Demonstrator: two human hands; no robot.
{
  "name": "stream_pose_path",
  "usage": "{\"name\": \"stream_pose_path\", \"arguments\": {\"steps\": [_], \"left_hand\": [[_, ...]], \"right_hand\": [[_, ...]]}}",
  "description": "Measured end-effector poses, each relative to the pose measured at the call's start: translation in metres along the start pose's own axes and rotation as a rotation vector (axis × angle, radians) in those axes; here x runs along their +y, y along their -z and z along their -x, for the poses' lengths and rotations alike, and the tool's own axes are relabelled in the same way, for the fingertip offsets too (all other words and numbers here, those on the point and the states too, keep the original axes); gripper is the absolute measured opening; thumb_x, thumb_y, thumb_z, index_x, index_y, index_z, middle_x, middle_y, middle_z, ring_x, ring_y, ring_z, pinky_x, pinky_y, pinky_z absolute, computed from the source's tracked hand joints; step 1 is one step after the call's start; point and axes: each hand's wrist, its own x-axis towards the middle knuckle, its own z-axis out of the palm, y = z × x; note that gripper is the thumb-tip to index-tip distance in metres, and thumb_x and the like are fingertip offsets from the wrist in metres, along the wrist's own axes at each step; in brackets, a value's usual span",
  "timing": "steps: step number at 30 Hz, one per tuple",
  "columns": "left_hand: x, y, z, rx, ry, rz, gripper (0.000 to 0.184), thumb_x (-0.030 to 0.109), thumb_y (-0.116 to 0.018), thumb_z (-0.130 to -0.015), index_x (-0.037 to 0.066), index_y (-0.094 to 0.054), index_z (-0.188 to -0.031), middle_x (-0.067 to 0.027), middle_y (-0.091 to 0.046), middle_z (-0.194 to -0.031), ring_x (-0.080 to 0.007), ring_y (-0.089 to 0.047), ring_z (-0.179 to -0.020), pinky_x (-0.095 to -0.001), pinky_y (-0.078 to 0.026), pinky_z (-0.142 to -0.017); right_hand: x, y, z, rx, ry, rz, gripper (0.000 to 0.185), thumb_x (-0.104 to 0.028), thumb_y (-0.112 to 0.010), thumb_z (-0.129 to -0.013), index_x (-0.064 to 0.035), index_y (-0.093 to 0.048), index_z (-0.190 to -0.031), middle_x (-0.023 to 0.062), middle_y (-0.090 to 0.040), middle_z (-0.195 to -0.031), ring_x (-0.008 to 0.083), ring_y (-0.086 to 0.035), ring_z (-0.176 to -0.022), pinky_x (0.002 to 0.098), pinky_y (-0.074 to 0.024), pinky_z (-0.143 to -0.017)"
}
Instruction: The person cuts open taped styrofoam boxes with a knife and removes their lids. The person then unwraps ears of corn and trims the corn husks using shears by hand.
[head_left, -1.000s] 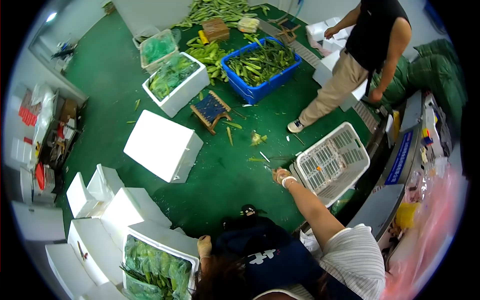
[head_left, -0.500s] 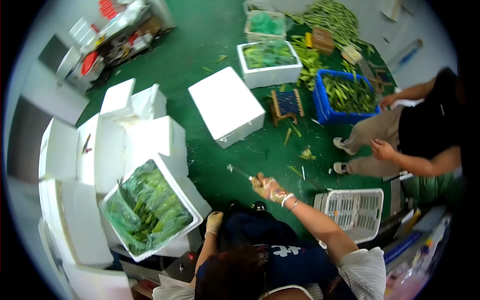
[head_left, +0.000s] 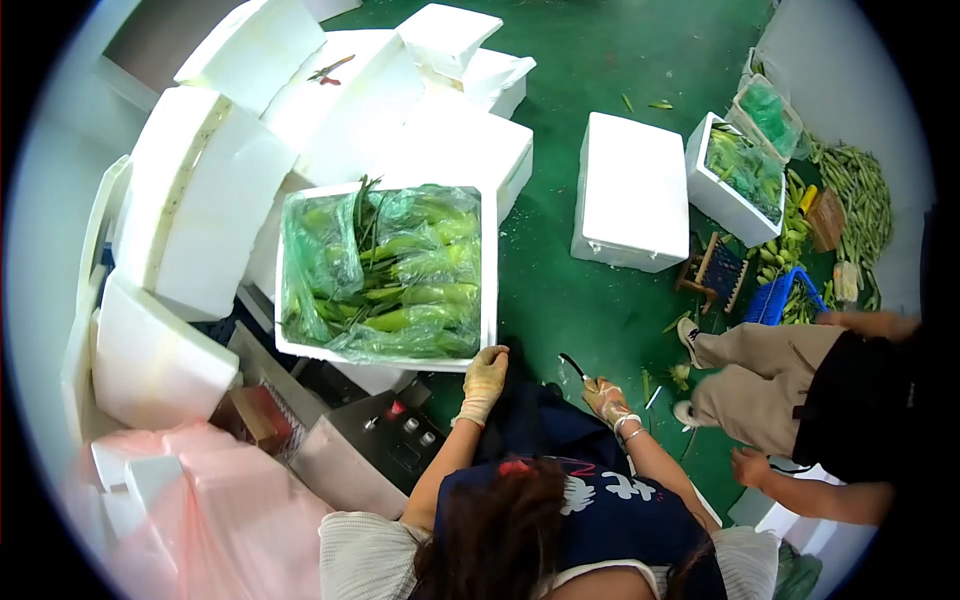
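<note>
Far left: white foam boxes and lids (head_left: 220, 215), packed close, probably to save floor. Nearer the camera, translucent pink plastic sheeting (head_left: 245, 500), then a grey metal unit with knobs (head_left: 365, 465).

Centre-left: open white rectangular foam box (head_left: 489, 270), filled with long green leafy vegetables (head_left: 435, 293) under green-tinted plastic film (head_left: 335, 250), likely to hold moisture in. Support under it mostly hidden.

Left hand (head_left: 485, 387): fingers bent at the box's near right corner, presumably steadying it; can't tell if it's gripping or just resting.

Right of that: thin curved dark tool (head_left: 573, 365), maybe a knife. Right hand (head_left: 607, 400) closed around its near end, tip pointing away from the body, probably for safety. It's over green floor (head_left: 545, 240), apart from the box.

Further right: lidded white foam box (head_left: 632, 185), wooden stool with dark blue woven seat (head_left: 724, 272), blue plastic tub (head_left: 770, 300), co-worker in beige trousers (head_left: 770, 375).
</note>
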Motion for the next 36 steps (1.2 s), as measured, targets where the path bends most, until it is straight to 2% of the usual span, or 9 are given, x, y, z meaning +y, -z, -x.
{"name": "stream_pose_path", "arguments": {"steps": [2,8,9,16,19,22,27,34,36], "left_hand": [[0.015,-0.001,-0.016,0.117,-0.088,0.018,0.022,0.021,-0.058,-0.084,0.007,-0.066,-0.099,-0.0122,-0.067,-0.093,-0.0244,-0.064,-0.087,-0.0312,-0.048,-0.079],[0.020,0.006,-0.065,0.100,-0.124,0.020,0.022,0.021,-0.058,-0.085,0.004,-0.068,-0.095,-0.0151,-0.068,-0.094,-0.0237,-0.066,-0.086,-0.0310,-0.049,-0.077],[0.013,0.002,-0.067,0.086,-0.113,0.055,0.023,0.022,-0.057,-0.085,0.005,-0.068,-0.097,-0.0149,-0.068,-0.093,-0.0242,-0.065,-0.086,-0.0309,-0.048,-0.078],[-0.025,-0.055,0.000,0.006,0.068,0.025,0.026,0.028,-0.058,-0.083,0.007,-0.068,-0.097,-0.0108,-0.069,-0.090,-0.0203,-0.064,-0.084,-0.0300,-0.048,-0.076],[-0.046,-0.109,0.034,-0.030,0.069,0.066,0.026,0.028,-0.059,-0.083,0.007,-0.068,-0.097,-0.0095,-0.068,-0.088,-0.0181,-0.064,-0.081,-0.0291,-0.048,-0.075],[-0.027,-0.135,0.071,-0.284,0.099,0.072,0.031,0.030,-0.059,-0.084,0.005,-0.066,-0.099,-0.0062,-0.066,-0.081,-0.0154,-0.060,-0.073,-0.0281,-0.047,-0.071],[0.012,-0.158,0.097,-0.377,0.036,-0.338,0.035,0.035,-0.055,-0.081,0.009,-0.067,-0.101,-0.0115,-0.068,-0.094,-0.0257,-0.064,-0.089,-0.0333,-0.048,-0.081],[0.055,-0.230,0.103,-0.762,-0.264,-0.781,0.035,0.035,-0.048,-0.081,0.013,-0.066,-0.101,-0.0155,-0.062,-0.107,-0.0356,-0.057,-0.101,-0.0393,-0.045,-0.090],[0.054,-0.256,0.102,-0.827,-0.303,-0.886,0.034,0.035,-0.047,-0.082,0.013,-0.066,-0.100,-0.0144,-0.062,-0.107,-0.0351,-0.057,-0.102,-0.0393,-0.045,-0.088]], "right_hand": [[0.021,-0.010,-0.018,-0.017,0.120,0.187,0.037,-0.035,-0.057,-0.081,-0.0039,-0.056,-0.100,0.0256,-0.061,-0.097,0.0432,-0.057,-0.094,0.0454,-0.0461,-0.079],[0.027,0.001,0.008,-0.049,-0.279,-0.034,0.036,-0.036,-0.050,-0.084,-0.0054,-0.058,-0.102,0.0245,-0.061,-0.102,0.0419,-0.057,-0.097,0.0439,-0.0461,-0.081],[0.051,-0.010,0.007,-0.099,-0.058,0.133,0.039,-0.039,-0.047,-0.085,-0.0072,-0.058,-0.105,0.0238,-0.060,-0.107,0.0404,-0.057,-0.100,0.0438,-0.0454,-0.084],[0.101,-0.014,0.010,-0.341,-0.127,0.133,0.053,-0.046,-0.049,-0.083,-0.0112,-0.052,-0.122,0.0204,-0.058,-0.116,0.0401,-0.052,-0.112,0.0461,-0.0382,-0.096],[0.133,-0.019,0.024,-0.236,0.197,0.263,0.039,-0.036,-0.052,-0.082,-0.0096,-0.059,-0.109,0.0170,-0.064,-0.098,0.0350,-0.061,-0.091,0.0406,-0.0475,-0.082],[0.163,-0.020,0.032,-0.229,0.100,0.210,0.033,-0.034,-0.052,-0.081,-0.0100,-0.060,-0.102,0.0159,-0.063,-0.090,0.0312,-0.061,-0.084,0.0385,-0.0467,-0.075],[0.220,-0.020,0.042,-0.102,-0.011,0.083,0.023,-0.029,-0.051,-0.080,-0.0107,-0.062,-0.091,0.0140,-0.061,-0.078,0.0248,-0.060,-0.071,0.0350,-0.0453,-0.062],[0.367,-0.084,0.045,0.432,-0.057,-0.096,0.017,-0.022,-0.051,-0.079,-0.0116,-0.064,-0.075,0.0113,-0.059,-0.061,0.0159,-0.058,-0.053,0.0301,-0.0434,-0.045],[0.383,-0.071,0.070,0.379,-0.261,0.124,0.033,-0.035,-0.047,-0.085,-0.0084,-0.067,-0.083,0.0170,-0.064,-0.077,0.0327,-0.065,-0.072,0.0402,-0.0497,-0.060]]}}
